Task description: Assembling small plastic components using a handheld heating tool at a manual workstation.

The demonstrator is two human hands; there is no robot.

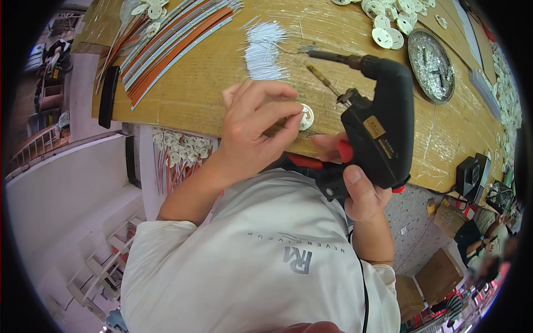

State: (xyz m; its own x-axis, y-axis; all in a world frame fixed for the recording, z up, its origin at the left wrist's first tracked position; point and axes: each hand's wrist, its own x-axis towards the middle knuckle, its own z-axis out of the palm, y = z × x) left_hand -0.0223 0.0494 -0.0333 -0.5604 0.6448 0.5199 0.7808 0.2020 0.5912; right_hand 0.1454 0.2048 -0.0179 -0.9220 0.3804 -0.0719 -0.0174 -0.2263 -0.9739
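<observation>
Pinching a small round disc (306, 117) at its rim, left hand (252, 130) steadies it on the table (211, 72). Right hand (358, 191) clenches black soldering gun (377, 130), tip just beside the disc. Disc likely light, stiff, slippery; edge-grip suits.

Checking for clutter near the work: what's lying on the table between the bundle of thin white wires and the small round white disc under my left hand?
In the head view, only bare brown tabletop lies between the white wire bundle and the round white disc pinched by the left hand.

A small rectangular gold label (374, 127) is sitting on the side of the black soldering gun (380, 130). Brown cardboard boxes (438, 276) are lying on the floor at lower right, beside the bench.
</observation>
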